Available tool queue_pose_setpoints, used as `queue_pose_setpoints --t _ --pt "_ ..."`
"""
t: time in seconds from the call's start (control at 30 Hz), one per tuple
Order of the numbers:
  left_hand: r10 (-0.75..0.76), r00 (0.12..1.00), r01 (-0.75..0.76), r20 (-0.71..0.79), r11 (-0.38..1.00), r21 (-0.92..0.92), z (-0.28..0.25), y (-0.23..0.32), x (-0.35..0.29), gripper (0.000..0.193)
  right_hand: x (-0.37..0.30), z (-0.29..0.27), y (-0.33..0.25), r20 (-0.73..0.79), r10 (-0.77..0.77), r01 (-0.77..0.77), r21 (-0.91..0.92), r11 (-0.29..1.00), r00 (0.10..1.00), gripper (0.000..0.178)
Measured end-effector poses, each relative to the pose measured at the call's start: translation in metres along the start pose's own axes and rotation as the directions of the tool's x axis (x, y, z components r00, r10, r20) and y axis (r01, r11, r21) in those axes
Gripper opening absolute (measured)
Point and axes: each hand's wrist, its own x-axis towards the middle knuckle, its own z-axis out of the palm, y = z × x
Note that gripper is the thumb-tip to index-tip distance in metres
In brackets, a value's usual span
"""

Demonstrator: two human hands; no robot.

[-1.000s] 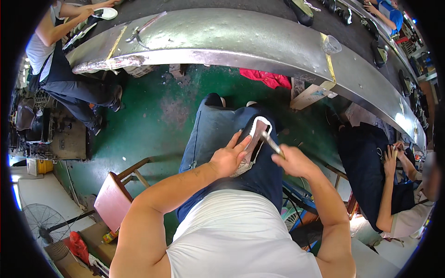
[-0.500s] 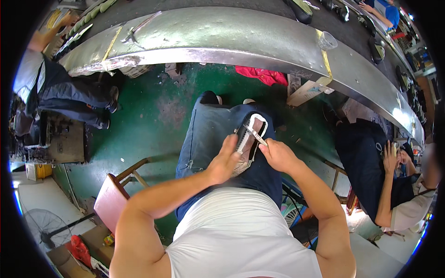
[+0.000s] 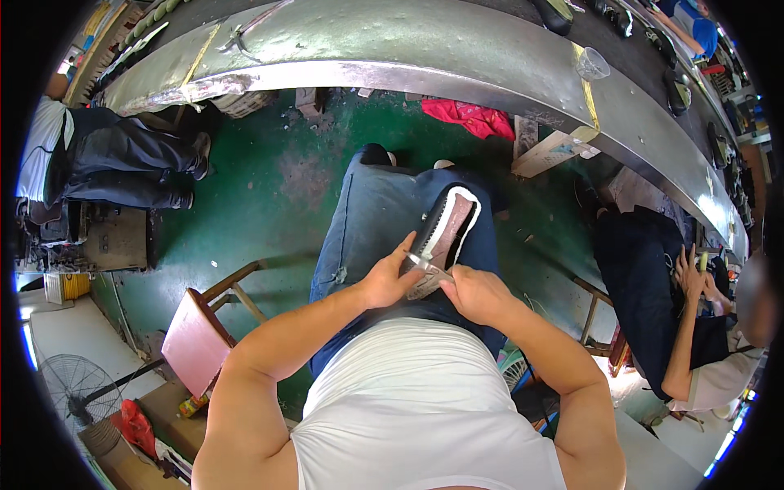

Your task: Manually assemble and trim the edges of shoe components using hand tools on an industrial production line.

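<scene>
An unfinished shoe lies sole side up on my lap, its underside brownish pink with a white rim and a black side. My left hand grips its left side near the closer end, thumb and forefinger against the edge. In my right hand is a metal tool that looks like a hammer. Its head lies over the closer part of the shoe, beside my left thumb. Most of its handle is hidden in my fist.
A metal bench runs across in front, bearing another hammer-like tool and a clear cup. Shoes stand on the dark belt behind. People sit at left and right. A pink-seated chair is at my left.
The hammer has come down the shoe toward me, from its middle to the closer end. My left hand, blurred before, now rests still at the shoe's edge. The view has shifted slightly.
</scene>
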Motion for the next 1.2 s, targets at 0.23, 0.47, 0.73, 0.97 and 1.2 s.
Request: queue_pose_setpoints --t 0.23,0.47,0.73,0.97,1.2 --pt "-0.005 0.998 0.000 0.068 0.998 0.062 -0.003 0.009 -0.001 0.100 -0.007 0.003 -0.004 -0.013 -0.020 0.019 -0.044 0.999 1.000 0.038" --pt "0.042 0.987 0.025 -0.155 0.912 0.410 -0.039 0.086 -0.024 0.091 -0.041 -0.009 0.032 -0.179 0.155 -0.049 0.491 0.870 0.972 0.036" --pt "0.527 0.815 -0.570 -0.240 0.804 -0.170 -0.066 0.161 0.011 0.085 -0.068 -0.018 0.045 -0.016 0.360 -0.223 0.759 0.611 0.933 0.021" --pt "0.183 0.978 -0.175 -0.096 0.981 0.087 -0.022 0.012 0.126 0.088 -0.048 -0.059 -0.030 -0.212 0.077 0.107 0.736 0.668 0.974 0.040" --pt "0.514 0.811 -0.275 -0.280 0.757 0.593 0.000 0.044 0.038 0.040 -0.041 -0.036 0.033 -0.006 0.089 -0.077 0.431 0.899 0.996 0.024"
